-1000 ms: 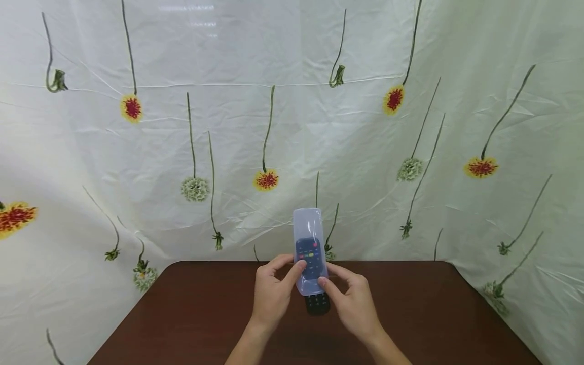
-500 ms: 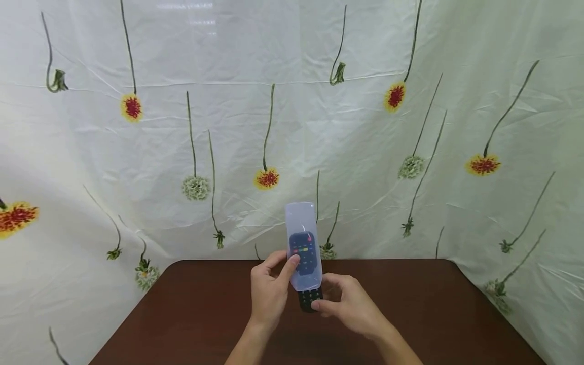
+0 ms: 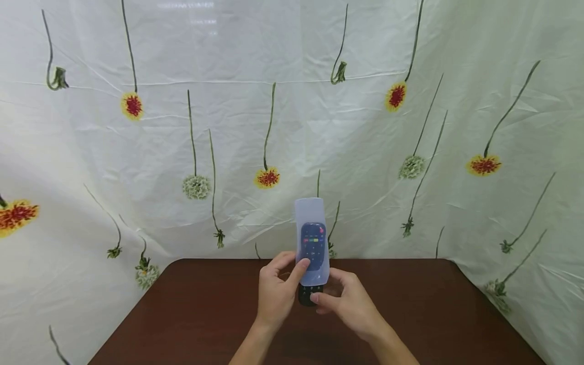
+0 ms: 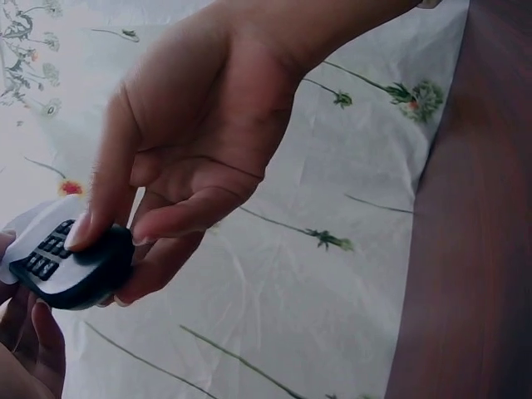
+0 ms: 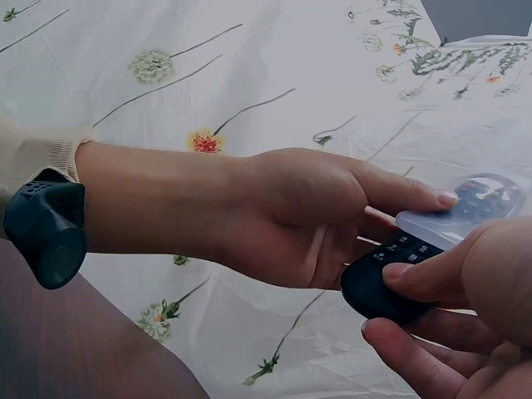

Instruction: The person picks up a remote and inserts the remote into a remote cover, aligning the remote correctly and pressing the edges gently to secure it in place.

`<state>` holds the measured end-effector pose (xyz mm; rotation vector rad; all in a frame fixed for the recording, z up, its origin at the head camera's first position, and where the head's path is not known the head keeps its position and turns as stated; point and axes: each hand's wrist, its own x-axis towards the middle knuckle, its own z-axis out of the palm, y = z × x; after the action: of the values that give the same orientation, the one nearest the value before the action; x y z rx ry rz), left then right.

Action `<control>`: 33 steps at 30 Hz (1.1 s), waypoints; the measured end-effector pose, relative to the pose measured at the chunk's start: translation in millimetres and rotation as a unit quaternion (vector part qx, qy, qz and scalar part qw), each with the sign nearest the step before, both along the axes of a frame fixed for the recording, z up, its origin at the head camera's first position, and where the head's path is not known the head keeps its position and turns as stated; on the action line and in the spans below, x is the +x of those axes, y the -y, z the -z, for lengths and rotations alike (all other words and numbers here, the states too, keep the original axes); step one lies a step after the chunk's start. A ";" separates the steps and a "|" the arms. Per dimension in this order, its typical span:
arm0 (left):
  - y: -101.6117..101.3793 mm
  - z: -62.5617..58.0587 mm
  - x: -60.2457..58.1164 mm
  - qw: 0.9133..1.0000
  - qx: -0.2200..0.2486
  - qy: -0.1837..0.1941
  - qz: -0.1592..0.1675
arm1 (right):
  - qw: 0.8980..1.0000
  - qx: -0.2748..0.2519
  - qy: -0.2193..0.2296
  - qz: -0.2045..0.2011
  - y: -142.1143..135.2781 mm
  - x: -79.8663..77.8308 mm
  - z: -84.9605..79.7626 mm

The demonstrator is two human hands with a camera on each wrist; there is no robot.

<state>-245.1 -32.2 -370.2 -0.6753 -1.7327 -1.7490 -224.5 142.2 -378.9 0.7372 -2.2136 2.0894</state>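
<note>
A black remote control (image 3: pixel 312 295) is held upright, most of its length inside a translucent silicone cover (image 3: pixel 310 209). Only its lower end with number keys sticks out below. My left hand (image 3: pixel 278 296) grips the covered part from the left, its thumb on the front. My right hand (image 3: pixel 351 304) pinches the bare lower end, thumb on the keys. Across the left wrist view, the right hand (image 4: pixel 199 133) holds the remote's rounded end (image 4: pixel 91 270). In the right wrist view the left hand (image 5: pixel 307 208) holds the cover (image 5: pixel 436 229), and the right hand (image 5: pixel 490 291) is partly cut off.
Beneath the hands is a dark reddish-brown table (image 3: pixel 191 314). Behind it hangs a pale cloth (image 3: pixel 292 126) printed with flowers. A black device (image 5: pixel 50 229) is strapped at the left wrist over a light sleeve (image 5: pixel 41 150).
My right hand has moved down from the cover's edge to the remote's bare end. The remote sits slightly deeper in the cover, and both have risen a little. The left hand keeps its grip.
</note>
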 end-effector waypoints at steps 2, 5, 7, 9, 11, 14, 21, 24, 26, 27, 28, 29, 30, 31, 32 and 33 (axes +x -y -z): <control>-1.0 0.4 0.3 1.000 -0.009 0.000 0.000 | 1.000 -0.005 -0.002 0.004 0.5 0.8 -0.5; -1.5 1.1 0.2 1.000 -0.013 -0.003 -0.005 | 1.000 -0.002 0.001 0.002 0.1 1.1 -0.3; -1.6 1.7 -0.2 1.000 -0.016 -0.005 -0.011 | 1.000 0.010 -0.002 0.002 -1.1 0.7 -0.2; -1.8 2.1 -0.8 1.000 -0.019 -0.006 -0.011 | 1.000 0.026 -0.013 -0.002 -3.4 -0.2 -0.4; -2.2 2.4 -1.4 1.000 -0.024 -0.007 -0.009 | 0.999 0.040 -0.030 0.001 -6.5 -1.3 -1.2; -2.9 2.6 -1.9 1.000 -0.026 -0.008 -0.002 | 0.998 0.036 -0.053 0.018 -11.2 -2.4 -3.9; -4.5 2.6 0.4 1.000 -0.020 -0.010 0.021 | 0.992 -0.022 -0.100 0.077 -14.1 -1.7 -7.8; -6.4 2.9 0.9 0.999 -0.021 -0.013 0.035 | 0.987 -0.030 -0.123 0.095 -12.4 -1.1 -7.1; -7.1 3.1 0.8 0.999 -0.027 -0.011 0.041 | 0.984 -0.036 -0.136 0.113 -10.9 -0.6 -7.1; -7.2 3.0 0.7 0.998 -0.031 -0.007 0.046 | 0.982 -0.040 -0.140 0.122 -10.3 -0.4 -7.2; -7.3 2.8 0.6 0.998 -0.035 -0.003 0.053 | 0.979 -0.042 -0.144 0.135 -9.7 0.0 -7.4; -7.1 2.6 0.4 0.997 -0.040 0.004 0.060 | 0.977 -0.043 -0.148 0.149 -9.3 0.3 -7.9; -6.8 2.5 0.1 0.996 -0.045 0.013 0.071 | 0.974 -0.045 -0.150 0.164 -9.1 0.6 -8.4; -6.3 2.3 0.0 0.995 -0.052 0.023 0.083 | 0.971 -0.046 -0.152 0.178 -9.1 0.9 -9.0; -5.8 2.2 -0.2 0.993 -0.060 0.034 0.094 | 0.969 -0.048 -0.153 0.190 -9.4 1.0 -9.8; -5.6 2.2 -0.6 0.991 -0.070 0.044 0.107 | 0.966 -0.051 -0.153 0.203 -9.9 1.0 -10.4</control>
<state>-245.7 -26.5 -372.4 -0.8845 -1.9186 -1.8344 -223.5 152.1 -368.5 0.5034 -1.8847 1.7416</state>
